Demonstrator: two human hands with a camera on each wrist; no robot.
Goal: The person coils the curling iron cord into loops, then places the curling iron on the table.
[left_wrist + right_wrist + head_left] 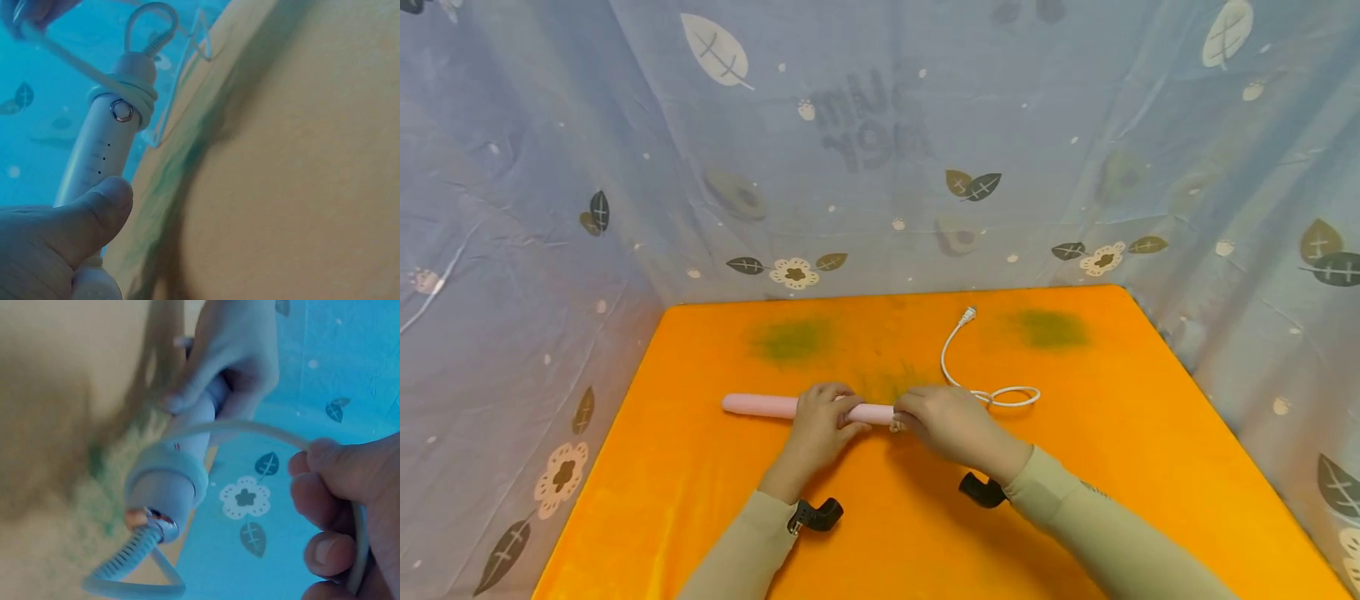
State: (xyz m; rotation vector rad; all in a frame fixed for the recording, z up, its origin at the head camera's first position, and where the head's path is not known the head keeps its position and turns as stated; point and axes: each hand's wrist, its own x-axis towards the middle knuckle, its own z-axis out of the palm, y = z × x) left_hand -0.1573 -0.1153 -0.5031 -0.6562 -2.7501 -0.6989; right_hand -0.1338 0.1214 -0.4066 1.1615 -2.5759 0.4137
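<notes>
Wand (pixel 760 406) across table (pixel 1150 467); cord (pixel 992 392) to its right, plug (pixel 967 315) behind.

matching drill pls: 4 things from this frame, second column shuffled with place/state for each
1. left hand
2. right hand
3. plug
4. pink wand

a. lies free on the orange table, toward the back
b. grips the wand's barrel
c. pinches the white cord at the wand's end
d. lies across the table, cord wound round its end

Pairs: 1-b, 2-c, 3-a, 4-d
</notes>
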